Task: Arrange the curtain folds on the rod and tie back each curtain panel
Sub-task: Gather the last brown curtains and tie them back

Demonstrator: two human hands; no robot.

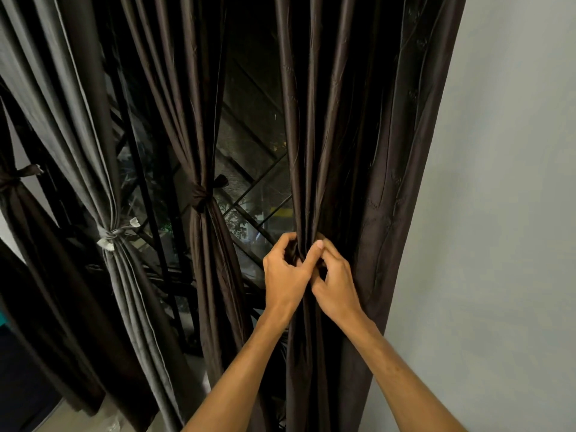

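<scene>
A dark brown curtain panel (358, 151) hangs at the right, beside the wall. My left hand (286, 272) grips a bunch of its folds at the panel's left edge, fingers curled round the fabric. My right hand (335, 282) pinches the same folds just to the right, touching the left hand. No tie shows on this panel. To the left, another dark brown panel (199, 120) is gathered by a dark tie (201, 194). A grey panel (81, 135) is gathered by a pale knotted tie (113, 233). The rod is out of view.
At the far left another dark panel (18, 213) is bound by a tie (18, 176). A window with a black diagonal grille (249, 194) shows between the panels. A plain grey wall (505, 213) fills the right side. Floor (78, 416) appears at the bottom left.
</scene>
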